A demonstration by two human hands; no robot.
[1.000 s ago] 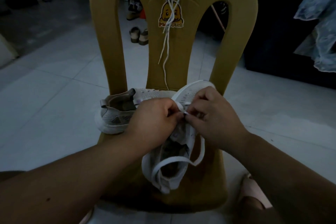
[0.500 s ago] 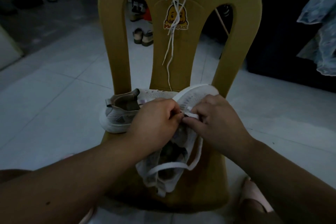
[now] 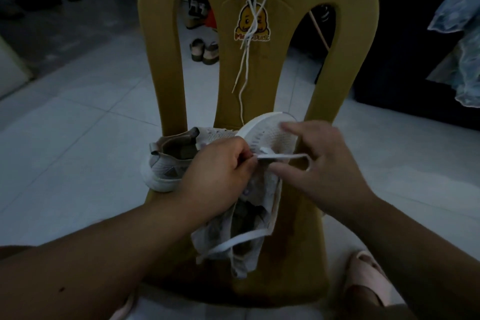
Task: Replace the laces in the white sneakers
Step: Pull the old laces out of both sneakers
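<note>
White sneaker (image 3: pixel 270 135): toe-up on the chair (image 3: pixel 293 254) seat, propped for lacing; second sneaker (image 3: pixel 171 161) lies behind it.
Left hand (image 3: pixel 220 166): pinches the flat lace (image 3: pixel 285 156) at a toe-end eyelet, probably to anchor it.
Right hand (image 3: pixel 319 163): fingers spread, lace loop against the palm; no pinch visible.
Change: right hand was pinching beside the left; now opened, with the loop drawn out rightward.

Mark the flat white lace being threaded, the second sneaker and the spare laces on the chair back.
Flat white lace (image 3: pixel 288 156), head view: the taut horizontal stretch.
Second white knit sneaker (image 3: pixel 166 167), head view: heel side.
Thin white spare laces (image 3: pixel 249 31), head view: strands over the duck sticker.
</note>
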